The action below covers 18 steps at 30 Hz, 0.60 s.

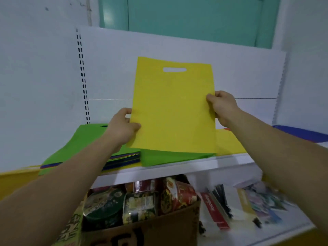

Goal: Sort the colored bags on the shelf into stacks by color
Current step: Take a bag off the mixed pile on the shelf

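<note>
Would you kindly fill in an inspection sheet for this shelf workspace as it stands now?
Surface: white shelf, with bags lying flat on it.
Job's things: held yellow bag upright above the shelf; mixed pile at left, topped by a green bag; middle green bag; flat yellow bag right of it; blue bag far right.
Clutter: cardboard box of food packets and printed packs on the level below.
Grips: left hand pinches the held bag's left edge; right hand pinches its right edge.
Cables: nothing seen.
Surroundings: white back panel, slotted upright, teal door behind.
</note>
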{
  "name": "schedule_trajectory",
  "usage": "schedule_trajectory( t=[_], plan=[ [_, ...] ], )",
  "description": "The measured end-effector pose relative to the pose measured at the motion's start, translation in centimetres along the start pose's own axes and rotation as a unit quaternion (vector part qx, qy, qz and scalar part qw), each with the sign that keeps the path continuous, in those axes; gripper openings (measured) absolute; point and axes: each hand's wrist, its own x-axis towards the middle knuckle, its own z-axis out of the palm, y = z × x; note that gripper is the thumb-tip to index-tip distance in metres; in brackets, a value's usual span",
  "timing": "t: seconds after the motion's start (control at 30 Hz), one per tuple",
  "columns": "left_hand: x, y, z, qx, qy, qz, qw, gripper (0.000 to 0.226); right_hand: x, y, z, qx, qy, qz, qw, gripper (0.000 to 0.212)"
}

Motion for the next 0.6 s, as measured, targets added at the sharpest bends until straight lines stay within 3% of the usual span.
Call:
schedule_trajectory(
  t=[0.33, 0.5, 0.6],
  plan=[
    [-3.8, 4.5, 20.3, 0.026, -0.04, 0.035, 0.998, 0.031, 2.0, 4.2, -20.8, -0.12, 0.1, -0.009, 0.988, 0.014],
    [-3.6, 5.6, 25.9, 0.03, -0.062, 0.031, 0.997, 0.032, 3.6, 5.9, -26.1, -0.143, 0.114, 0.006, 0.983, 0.021],
    [-2.3, 5.7, 27.4, 0.039, -0.061, 0.033, 0.997, 0.032, 5.4, 6.8, -27.0, -0.14, 0.114, 0.002, 0.984, 0.01]
  ],
)
